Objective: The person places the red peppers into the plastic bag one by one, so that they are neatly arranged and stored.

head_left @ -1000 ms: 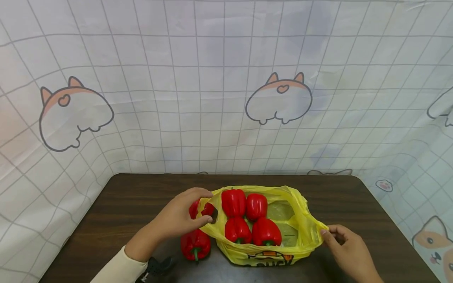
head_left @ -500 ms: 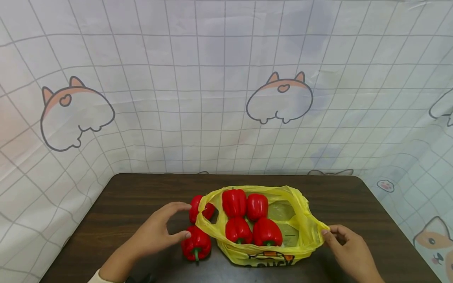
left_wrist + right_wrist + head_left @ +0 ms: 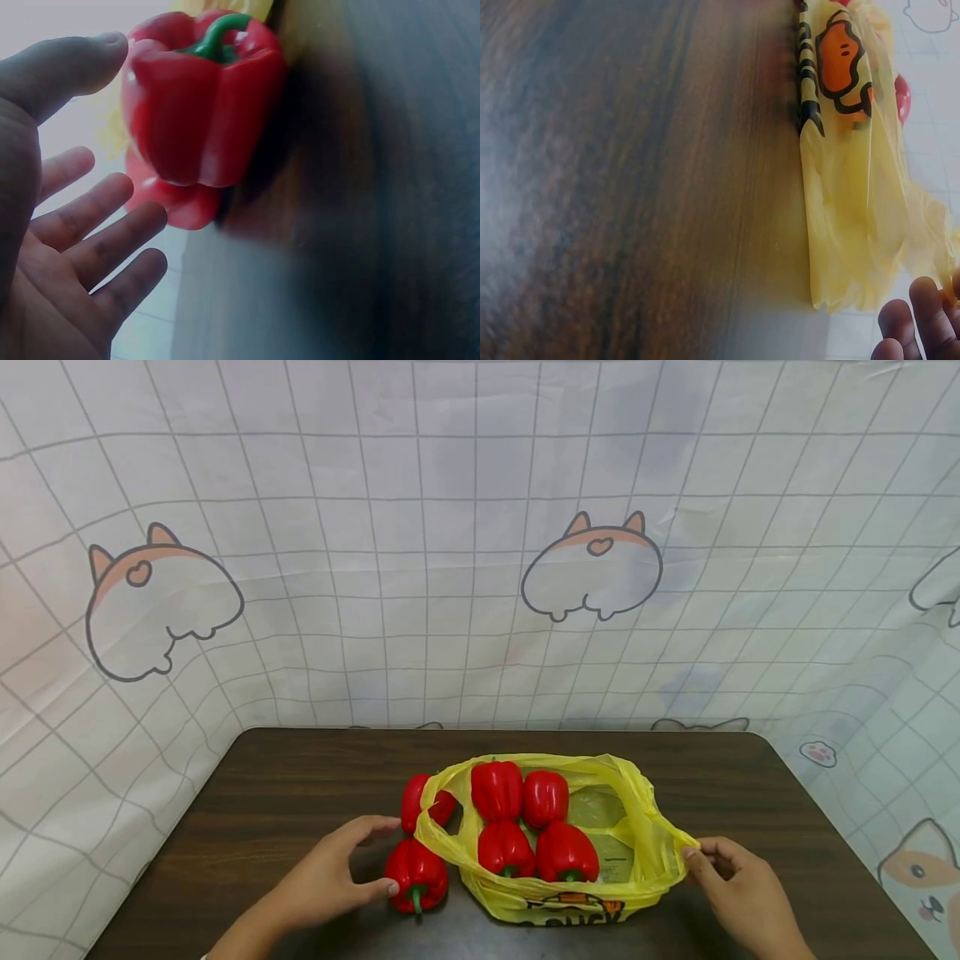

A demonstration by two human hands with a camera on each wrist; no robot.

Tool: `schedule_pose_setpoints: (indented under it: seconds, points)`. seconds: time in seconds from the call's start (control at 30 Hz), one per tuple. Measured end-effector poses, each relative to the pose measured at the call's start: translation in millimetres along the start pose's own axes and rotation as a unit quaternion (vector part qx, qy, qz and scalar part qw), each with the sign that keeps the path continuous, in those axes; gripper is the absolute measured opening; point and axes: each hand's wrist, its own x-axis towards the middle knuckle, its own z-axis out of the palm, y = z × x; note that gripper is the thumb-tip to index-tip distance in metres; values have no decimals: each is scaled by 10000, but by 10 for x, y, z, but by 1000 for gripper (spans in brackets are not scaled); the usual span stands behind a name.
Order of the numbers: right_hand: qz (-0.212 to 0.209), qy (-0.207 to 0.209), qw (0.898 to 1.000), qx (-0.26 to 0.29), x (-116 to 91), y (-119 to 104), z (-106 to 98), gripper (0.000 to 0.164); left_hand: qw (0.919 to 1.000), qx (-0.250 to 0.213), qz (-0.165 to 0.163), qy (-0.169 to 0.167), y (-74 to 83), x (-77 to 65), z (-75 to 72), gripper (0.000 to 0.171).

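Observation:
My left hand [image 3: 326,872] is at the left side of a red bell pepper [image 3: 417,870] on the table, thumb and fingers spread. The left wrist view shows the fingers fairly straight beside that bell pepper [image 3: 206,112], whose green stem points up. A second bell pepper [image 3: 414,802] lies just behind it, partly covered by the handle of a yellow plastic bag [image 3: 555,893]. Inside the bag's wide mouth sit several more red bell peppers [image 3: 498,793]. My right hand [image 3: 738,893] pinches the bag's right edge between thumb and fingers, pulling it outward.
The dark wooden table [image 3: 300,777] reaches back to a white checked cloth [image 3: 420,568] with cartoon corgis, which hangs behind it and along both sides. The bag stands right of the table's middle, with an orange and black print on its front.
The left hand has left the bag's left handle, moving left and toward me to the front loose bell pepper. My right hand keeps its pinch on the bag.

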Motion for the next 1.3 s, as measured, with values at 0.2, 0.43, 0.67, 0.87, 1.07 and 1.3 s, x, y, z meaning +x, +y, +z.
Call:
schedule_pose_setpoints:
  seconds: [0.2,0.43,0.67,0.87,1.07,1.3]
  points:
    - [81,-24,10000,-33,-2,3,-4,49,9991,-233,-178,-317,-47,-7,61,73]
    - [36,-17,10000,10,-9,9,-5,48,9980,-355,-299,-432,-118,-8,107,74]
    - [-13,-14,10000,-43,-9,11,-3,45,9973,-367,-338,-532,-139,-6,126,75]
    - [-49,-13,10000,-45,-13,9,-3,47,9981,-455,-177,-364,-143,-10,141,71]
    - [-135,18,9999,-60,-10,20,5,48,9983,-517,229,-108,-169,-26,149,64]
    - [-154,53,9999,-52,-18,23,3,47,9965,-533,627,146,-147,-55,67,60]
